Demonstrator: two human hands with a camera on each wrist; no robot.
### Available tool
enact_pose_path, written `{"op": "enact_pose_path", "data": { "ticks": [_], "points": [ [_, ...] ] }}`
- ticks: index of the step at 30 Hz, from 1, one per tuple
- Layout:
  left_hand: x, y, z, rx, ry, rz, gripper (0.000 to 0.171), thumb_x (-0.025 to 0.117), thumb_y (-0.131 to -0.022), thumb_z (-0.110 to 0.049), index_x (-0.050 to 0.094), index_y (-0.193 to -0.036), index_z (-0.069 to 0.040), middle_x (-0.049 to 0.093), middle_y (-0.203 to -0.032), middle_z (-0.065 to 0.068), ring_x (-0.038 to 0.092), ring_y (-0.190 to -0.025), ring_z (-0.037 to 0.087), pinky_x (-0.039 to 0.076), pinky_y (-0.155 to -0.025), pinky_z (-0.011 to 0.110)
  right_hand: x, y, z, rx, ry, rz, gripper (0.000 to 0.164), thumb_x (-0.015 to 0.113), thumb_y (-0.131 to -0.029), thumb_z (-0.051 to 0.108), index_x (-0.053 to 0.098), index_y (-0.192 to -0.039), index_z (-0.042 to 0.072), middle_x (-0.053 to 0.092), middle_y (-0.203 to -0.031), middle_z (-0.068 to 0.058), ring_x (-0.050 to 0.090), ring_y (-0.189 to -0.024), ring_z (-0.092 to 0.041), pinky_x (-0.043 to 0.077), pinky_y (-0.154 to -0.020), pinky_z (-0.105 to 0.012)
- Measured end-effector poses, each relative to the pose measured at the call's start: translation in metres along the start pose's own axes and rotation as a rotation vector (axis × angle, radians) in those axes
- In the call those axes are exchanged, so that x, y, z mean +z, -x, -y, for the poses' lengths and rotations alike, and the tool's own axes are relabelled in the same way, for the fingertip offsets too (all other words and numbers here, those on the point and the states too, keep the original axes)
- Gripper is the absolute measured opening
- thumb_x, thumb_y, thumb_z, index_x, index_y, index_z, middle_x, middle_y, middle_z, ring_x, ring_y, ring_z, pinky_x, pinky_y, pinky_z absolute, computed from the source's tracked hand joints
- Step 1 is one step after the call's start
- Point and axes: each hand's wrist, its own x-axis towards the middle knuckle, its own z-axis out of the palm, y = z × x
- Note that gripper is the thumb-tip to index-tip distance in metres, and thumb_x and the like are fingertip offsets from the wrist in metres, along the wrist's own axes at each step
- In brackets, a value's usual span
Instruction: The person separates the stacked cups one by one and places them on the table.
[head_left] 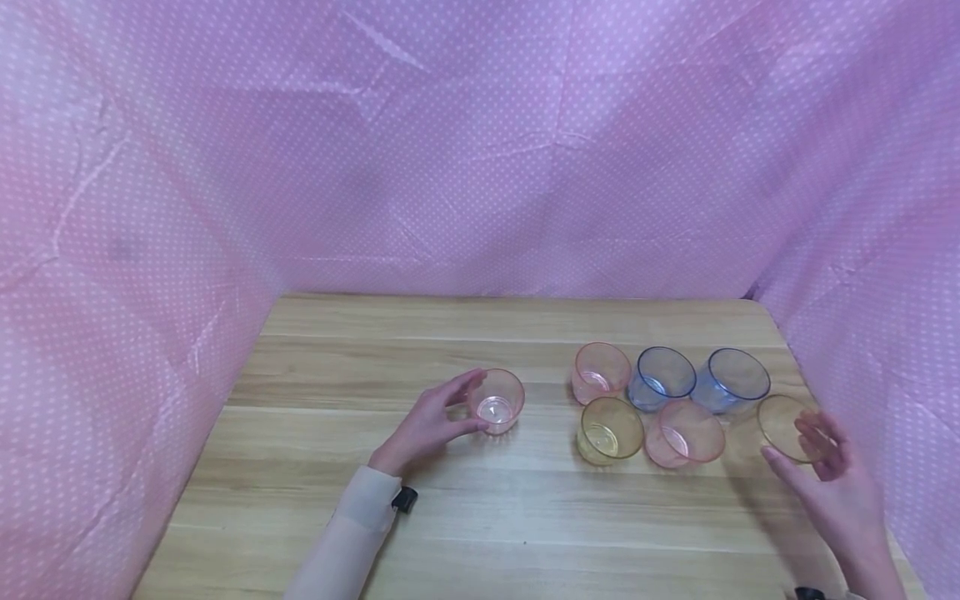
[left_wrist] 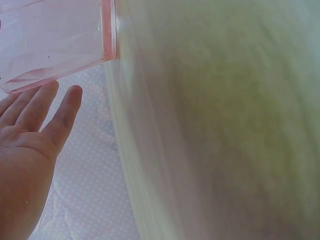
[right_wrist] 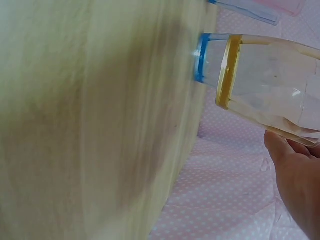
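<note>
On the left, my left hand (head_left: pixel 429 421) has its thumb and fingers around the sides of a clear pink cup (head_left: pixel 497 400). That pink cup (left_wrist: pixel 55 42) appears close up in the left wrist view, with fingers touching its side. At the right, my right hand (head_left: pixel 836 479) holds a clear yellow cup (head_left: pixel 772 433) between thumb and fingers. In the right wrist view the yellow cup (right_wrist: pixel 275 82) shows its amber rim, with the thumb against its side; the other fingers are mostly hidden.
Between the hands stand a pink cup (head_left: pixel 600 379), two blue cups (head_left: pixel 660 383), a yellow cup (head_left: pixel 611 433) and another pink cup (head_left: pixel 682 437), grouped closely in two rows. They stand on a wooden table (head_left: pixel 525 517). Pink dotted cloth (head_left: pixel 480 167) hangs around the table.
</note>
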Motion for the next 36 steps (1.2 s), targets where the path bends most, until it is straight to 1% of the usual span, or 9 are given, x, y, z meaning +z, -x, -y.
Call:
{"op": "enact_pose_path", "data": {
  "ticks": [6,10,14,19,24,27,30,33,36],
  "points": [
    [-0.001,-0.001,-0.001,-0.007,-0.006,0.0,0.083,0.087,-0.086,-0.03,0.046,-0.157,-0.016,0.05,-0.157,0.002,0.061,-0.129,0.034,0.049,-0.11,0.048,-0.001,-0.001,-0.006,-0.03,0.09,0.044,0.088,0.076,-0.088,-0.008,0.03,-0.16,0.018,0.05,-0.137,0.021,0.047,-0.127,0.008,0.037,-0.105,-0.004],
    [-0.001,-0.001,-0.001,-0.012,-0.009,-0.001,0.083,0.087,-0.086,-0.031,0.046,-0.157,-0.017,0.051,-0.156,0.002,0.061,-0.129,0.033,0.049,-0.11,0.049,-0.001,-0.003,-0.01,-0.055,0.108,0.068,0.086,0.076,-0.088,-0.009,0.033,-0.156,0.019,0.05,-0.135,0.021,0.048,-0.125,0.009,0.037,-0.104,-0.004],
    [-0.001,-0.001,-0.001,-0.017,-0.005,-0.002,0.083,0.087,-0.085,-0.033,0.046,-0.157,-0.019,0.051,-0.156,0.002,0.061,-0.129,0.033,0.049,-0.11,0.05,-0.001,-0.003,-0.013,-0.075,0.174,0.085,0.083,0.077,-0.089,-0.005,0.034,-0.157,0.016,0.049,-0.135,0.021,0.047,-0.123,0.012,0.037,-0.103,-0.003],
    [0.0,0.0,-0.001,-0.01,0.001,0.0,0.084,0.087,-0.085,-0.032,0.046,-0.157,-0.018,0.05,-0.157,0.002,0.06,-0.13,0.034,0.049,-0.11,0.05,-0.002,-0.001,-0.016,-0.048,0.24,0.118,0.093,0.078,-0.092,0.003,0.019,-0.164,0.008,0.046,-0.14,0.017,0.042,-0.128,0.012,0.035,-0.104,-0.002],
    [-0.001,0.0,0.0,-0.011,0.005,0.001,0.083,0.087,-0.086,-0.03,0.046,-0.157,-0.018,0.049,-0.158,0.002,0.06,-0.13,0.034,0.048,-0.11,0.049,-0.003,-0.002,-0.018,-0.046,0.253,0.132,0.096,0.078,-0.092,0.005,0.016,-0.166,0.011,0.045,-0.147,0.011,0.04,-0.13,0.013,0.034,-0.104,-0.001],
    [-0.001,0.001,0.0,-0.007,0.017,-0.002,0.082,0.087,-0.086,-0.028,0.047,-0.156,-0.018,0.052,-0.155,0.005,0.061,-0.129,0.036,0.05,-0.109,0.049,-0.004,-0.003,-0.019,-0.054,0.258,0.145,0.097,0.077,-0.093,0.005,0.014,-0.166,0.011,0.043,-0.152,0.004,0.038,-0.131,0.013,0.032,-0.105,-0.001],
    [-0.001,0.001,-0.001,-0.007,0.027,-0.005,0.081,0.087,-0.085,-0.028,0.048,-0.155,-0.018,0.054,-0.153,0.008,0.061,-0.129,0.037,0.052,-0.107,0.05,-0.004,-0.003,-0.019,-0.06,0.27,0.153,0.097,0.077,-0.094,0.007,0.012,-0.166,0.008,0.037,-0.162,-0.008,0.035,-0.132,0.012,0.028,-0.107,-0.001],
    [-0.002,0.001,-0.002,-0.016,0.027,-0.002,0.081,0.087,-0.085,-0.03,0.048,-0.156,-0.02,0.054,-0.153,0.007,0.06,-0.129,0.037,0.052,-0.107,0.049,-0.006,-0.002,-0.019,-0.057,0.29,0.166,0.099,0.076,-0.095,0.011,0.008,-0.167,0.008,0.02,-0.169,-0.019,0.027,-0.139,0.007,0.02,-0.108,0.001],
    [-0.002,0.001,-0.003,-0.025,0.028,0.001,0.082,0.087,-0.086,-0.031,0.047,-0.156,-0.021,0.052,-0.155,0.005,0.06,-0.13,0.036,0.051,-0.107,0.049,-0.008,0.001,-0.018,-0.047,0.292,0.173,0.099,0.074,-0.097,0.014,0.004,-0.168,0.015,0.006,-0.172,-0.014,0.014,-0.151,-0.006,0.013,-0.107,0.003]
  ]
}}
